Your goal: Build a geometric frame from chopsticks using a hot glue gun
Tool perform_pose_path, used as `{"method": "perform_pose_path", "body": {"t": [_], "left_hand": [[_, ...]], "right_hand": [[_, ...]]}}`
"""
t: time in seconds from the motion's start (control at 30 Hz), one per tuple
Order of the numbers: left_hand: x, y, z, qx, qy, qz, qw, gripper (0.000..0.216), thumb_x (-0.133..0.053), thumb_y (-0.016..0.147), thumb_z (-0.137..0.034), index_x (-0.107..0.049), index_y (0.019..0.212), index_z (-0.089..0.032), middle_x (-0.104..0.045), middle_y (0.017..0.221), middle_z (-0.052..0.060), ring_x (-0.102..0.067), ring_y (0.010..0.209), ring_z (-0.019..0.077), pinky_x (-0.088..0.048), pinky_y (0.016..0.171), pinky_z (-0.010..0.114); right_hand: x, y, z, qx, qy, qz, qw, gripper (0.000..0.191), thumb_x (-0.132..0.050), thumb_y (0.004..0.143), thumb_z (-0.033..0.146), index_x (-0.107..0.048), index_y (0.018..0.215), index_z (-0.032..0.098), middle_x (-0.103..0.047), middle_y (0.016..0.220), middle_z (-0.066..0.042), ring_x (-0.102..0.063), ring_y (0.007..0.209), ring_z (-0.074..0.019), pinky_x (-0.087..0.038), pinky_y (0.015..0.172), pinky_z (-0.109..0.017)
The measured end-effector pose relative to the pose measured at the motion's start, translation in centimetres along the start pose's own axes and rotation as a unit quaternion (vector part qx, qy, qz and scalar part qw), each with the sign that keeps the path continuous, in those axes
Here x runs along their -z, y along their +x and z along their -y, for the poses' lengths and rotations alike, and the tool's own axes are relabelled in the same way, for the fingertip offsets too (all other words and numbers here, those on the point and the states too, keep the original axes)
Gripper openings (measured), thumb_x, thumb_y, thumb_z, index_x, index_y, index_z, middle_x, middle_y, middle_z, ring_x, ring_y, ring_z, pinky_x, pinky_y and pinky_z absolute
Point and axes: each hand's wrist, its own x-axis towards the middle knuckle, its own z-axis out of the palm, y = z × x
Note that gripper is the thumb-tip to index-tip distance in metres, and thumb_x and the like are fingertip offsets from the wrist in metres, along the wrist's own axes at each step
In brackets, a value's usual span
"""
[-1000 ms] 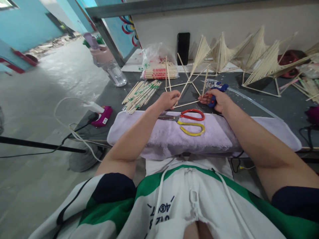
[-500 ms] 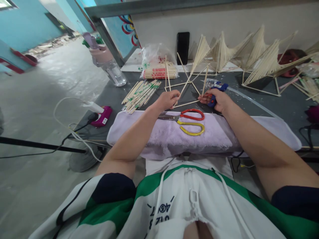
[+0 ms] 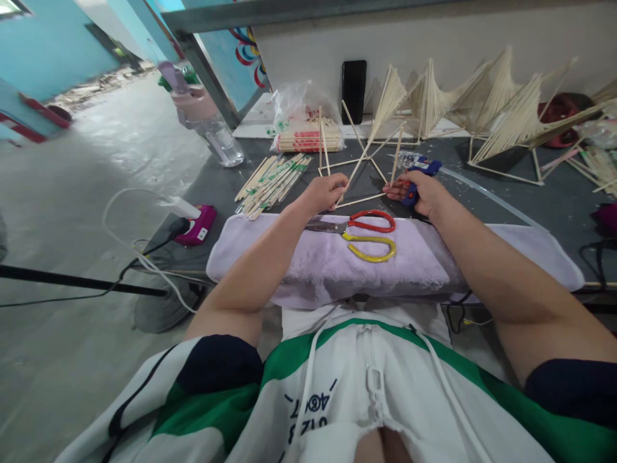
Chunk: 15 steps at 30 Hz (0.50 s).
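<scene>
My left hand (image 3: 328, 191) is closed in a pinch on a wooden stick (image 3: 359, 162) that slants up to the right. That stick is part of a small open frame of sticks (image 3: 344, 164) standing on the table, with several uprights. My right hand (image 3: 415, 190) is wrapped round the handle of a blue glue gun (image 3: 426, 166), its fingertips at the frame's right corner, by the foot of an upright stick (image 3: 396, 156). A long clear glue stick (image 3: 491, 195) trails from the back of the gun. The gun's tip is hard to make out.
Red-and-yellow-handled scissors (image 3: 371, 247) lie on a lilac towel (image 3: 318, 276) before me. Wrapped chopsticks (image 3: 274, 183), a bagged bundle (image 3: 308, 138) and a water bottle (image 3: 212, 125) are left. A phone (image 3: 354, 92) leans behind; fan-shaped stick models (image 3: 513, 122) stand right. A pink power socket (image 3: 198, 226) has cables.
</scene>
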Motion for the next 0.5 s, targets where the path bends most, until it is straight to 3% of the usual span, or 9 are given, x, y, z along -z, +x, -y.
{"method": "perform_pose_path", "body": {"t": [0.5], "left_hand": [[0.0,-0.06,-0.02,-0.001,0.0,0.0,1.0,0.017,-0.049,0.087,-0.029,-0.06,0.095,-0.018,-0.066,0.072,-0.002,-0.059,0.05,0.0094,-0.046,0.056,0.022]], "right_hand": [[0.27,0.33,-0.22,0.004,-0.001,0.009,1.0,0.008,-0.057,0.08,0.013,-0.06,0.074,0.017,-0.074,0.072,-0.009,-0.075,0.072,-0.0194,-0.065,0.066,-0.03]]}}
